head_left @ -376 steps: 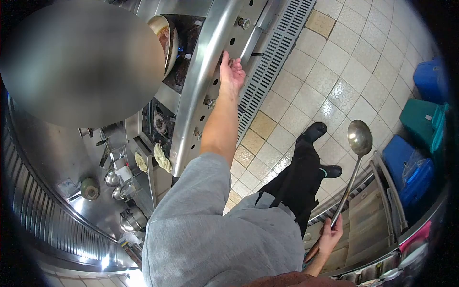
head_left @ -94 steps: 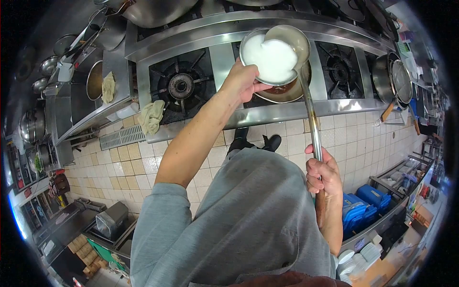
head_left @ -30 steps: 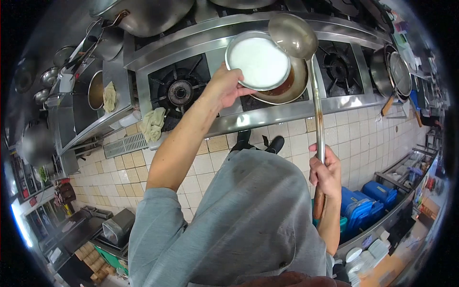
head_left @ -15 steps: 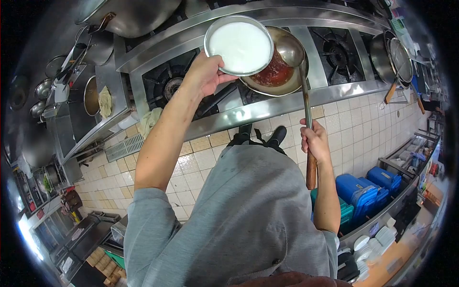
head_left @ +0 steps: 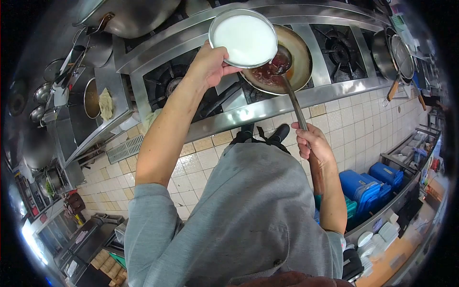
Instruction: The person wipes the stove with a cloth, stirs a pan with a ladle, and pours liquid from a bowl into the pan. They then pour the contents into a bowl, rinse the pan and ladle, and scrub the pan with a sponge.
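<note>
My left hand [head_left: 209, 66] grips the edge of a round metal bowl [head_left: 218, 20] filled with white liquid [head_left: 244, 39]. The bowl is held over the left part of a wok [head_left: 302, 55], hiding some of it, and white liquid reaches the bowl's lower right lip. Reddish-brown liquid [head_left: 262, 76] lies in the wok. My right hand [head_left: 313, 142] is closed around the long handle of a ladle [head_left: 297, 107]. The ladle's head rests down in the wok, in or at the reddish liquid, just right of the bowl.
Gas burners flank the wok, one at left [head_left: 173, 87] and one at right [head_left: 340, 53]. A black handle [head_left: 222, 99] lies by the left burner. Large pots, strainers [head_left: 401, 57] and a cloth [head_left: 105, 104] sit around the stove. Blue bins [head_left: 358, 186] stand on the right.
The ladle's head has moved down and left into the reddish liquid, its handle now slanting. The bowl has shifted slightly up and right, with white liquid now at its lip.
</note>
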`<state>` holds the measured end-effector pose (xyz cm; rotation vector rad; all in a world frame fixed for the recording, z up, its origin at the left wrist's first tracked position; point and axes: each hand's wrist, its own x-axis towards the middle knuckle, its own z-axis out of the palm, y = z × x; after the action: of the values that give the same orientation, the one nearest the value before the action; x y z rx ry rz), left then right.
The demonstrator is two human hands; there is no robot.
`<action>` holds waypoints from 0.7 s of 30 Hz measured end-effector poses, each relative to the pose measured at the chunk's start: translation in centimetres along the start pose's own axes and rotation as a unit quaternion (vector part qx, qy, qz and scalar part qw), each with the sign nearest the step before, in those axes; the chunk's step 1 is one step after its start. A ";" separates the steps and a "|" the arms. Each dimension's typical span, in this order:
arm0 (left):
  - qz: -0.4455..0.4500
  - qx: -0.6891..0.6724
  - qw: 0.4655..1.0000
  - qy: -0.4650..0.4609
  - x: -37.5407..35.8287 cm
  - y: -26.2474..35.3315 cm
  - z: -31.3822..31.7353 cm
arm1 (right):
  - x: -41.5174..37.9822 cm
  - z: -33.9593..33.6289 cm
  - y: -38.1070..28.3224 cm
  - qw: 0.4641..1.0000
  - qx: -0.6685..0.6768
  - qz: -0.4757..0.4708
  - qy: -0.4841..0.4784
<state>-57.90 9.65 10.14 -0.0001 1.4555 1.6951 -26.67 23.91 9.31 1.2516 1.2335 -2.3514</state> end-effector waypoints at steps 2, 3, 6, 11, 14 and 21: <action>-0.001 0.000 1.000 -0.003 0.1 0.1 0.1 | -0.2 -0.1 -0.2 0.999 0.046 0.015 -0.011; -0.004 -0.001 1.000 -0.004 0.2 0.2 0.2 | -0.2 -0.2 -0.3 0.995 0.092 0.031 -0.023; -0.005 0.008 1.000 -0.013 0.6 0.1 0.0 | -0.5 0.4 0.0 0.994 0.109 0.017 -0.017; -0.002 0.003 1.000 -0.007 0.3 0.5 0.5 | -0.3 0.5 0.4 0.999 0.021 -0.037 0.026; -0.002 -0.001 1.000 -0.009 0.8 0.6 0.6 | -0.4 0.1 0.1 0.992 -0.075 -0.072 0.073; -0.006 -0.033 0.999 -0.012 0.6 1.6 1.8 | -0.2 -1.3 -0.3 0.979 -0.137 -0.088 0.122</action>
<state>-58.30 11.55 11.67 -0.0257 1.3789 1.7267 -26.00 25.04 9.27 1.4179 1.7426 -2.0870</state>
